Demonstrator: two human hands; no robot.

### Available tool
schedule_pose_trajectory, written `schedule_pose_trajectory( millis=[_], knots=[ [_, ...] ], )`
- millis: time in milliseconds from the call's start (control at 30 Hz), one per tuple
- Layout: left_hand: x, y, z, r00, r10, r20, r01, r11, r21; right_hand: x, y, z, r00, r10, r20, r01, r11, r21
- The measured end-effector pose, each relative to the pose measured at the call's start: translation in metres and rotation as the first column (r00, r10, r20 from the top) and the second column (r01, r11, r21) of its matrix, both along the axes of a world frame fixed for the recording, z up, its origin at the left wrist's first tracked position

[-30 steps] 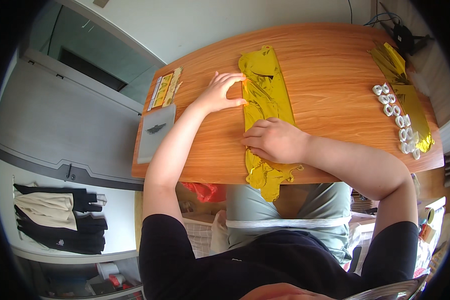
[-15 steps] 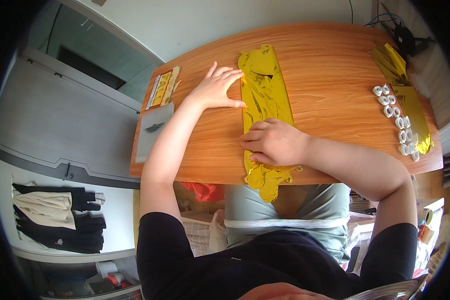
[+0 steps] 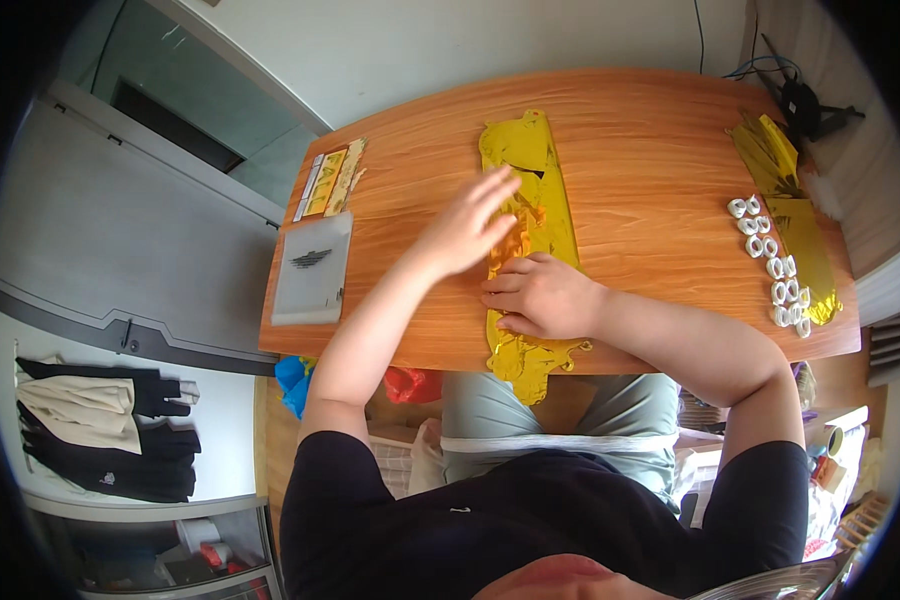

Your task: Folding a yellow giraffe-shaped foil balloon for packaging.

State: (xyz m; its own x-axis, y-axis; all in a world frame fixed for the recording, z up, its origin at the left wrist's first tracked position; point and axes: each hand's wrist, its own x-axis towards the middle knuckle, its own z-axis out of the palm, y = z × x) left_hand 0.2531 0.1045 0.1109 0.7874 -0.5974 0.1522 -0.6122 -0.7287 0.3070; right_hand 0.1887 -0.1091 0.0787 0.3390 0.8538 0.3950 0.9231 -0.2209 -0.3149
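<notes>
A flat, wrinkled gold foil balloon (image 3: 560, 215) lies lengthwise on the wooden table, its scalloped lower end hanging over the near edge. My right hand (image 3: 552, 296) rests on its lower part, fingers slightly bent and apart, tips by the foil's left edge. Just above and to the left, my left hand (image 3: 467, 228) is open over the foil's middle, fingers stretched forward and thumb apart. Nothing shows in that hand, and whether it touches the foil I cannot tell. Part of the foil's middle is hidden beneath both hands.
Several small white ring-shaped rolls (image 3: 772, 266) stand at the table's right, beside more gold foil (image 3: 806, 245). On the left lie a translucent pouch (image 3: 308, 285) with thin dark pieces and a yellow-and-white packet (image 3: 325, 182). A black device with cables (image 3: 802, 103) occupies the back right corner.
My left hand has moved right and nearer to me, from the foil's left edge to over its middle. My right hand stays on the lower foil. The whole view has shifted slightly.
</notes>
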Motion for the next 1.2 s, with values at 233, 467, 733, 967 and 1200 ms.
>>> schedule_pose_trajectory(
  millis=[233,467,733,967,1200],
  knots=[
    [-0.01,-0.003,-0.029,0.969,-0.244,0.028,0.245,0.969,-0.036,-0.003,0.001,0.01,0.999,0.032,0.016,-0.032,0.999,0.016],
    [-0.009,-0.001,-0.044,0.97,-0.22,0.106,0.199,0.963,0.183,-0.009,-0.001,0.021,0.998,0.054,-0.037,-0.047,0.987,0.152],
    [-0.016,-0.004,-0.028,0.979,-0.189,0.074,0.17,0.963,0.21,0.008,-0.038,0.07,0.65,-0.7,-0.296,0.506,0.69,-0.518],
    [-0.016,-0.006,-0.033,0.984,-0.166,0.063,0.15,0.966,0.212,-0.022,-0.051,0.05,0.434,-0.591,-0.68,0.536,0.776,-0.332],
    [-0.018,-0.007,-0.038,0.986,-0.156,0.058,0.145,0.976,0.161,-0.035,-0.058,0.058,0.627,-0.415,-0.659,0.505,0.861,-0.063]
  ],
)
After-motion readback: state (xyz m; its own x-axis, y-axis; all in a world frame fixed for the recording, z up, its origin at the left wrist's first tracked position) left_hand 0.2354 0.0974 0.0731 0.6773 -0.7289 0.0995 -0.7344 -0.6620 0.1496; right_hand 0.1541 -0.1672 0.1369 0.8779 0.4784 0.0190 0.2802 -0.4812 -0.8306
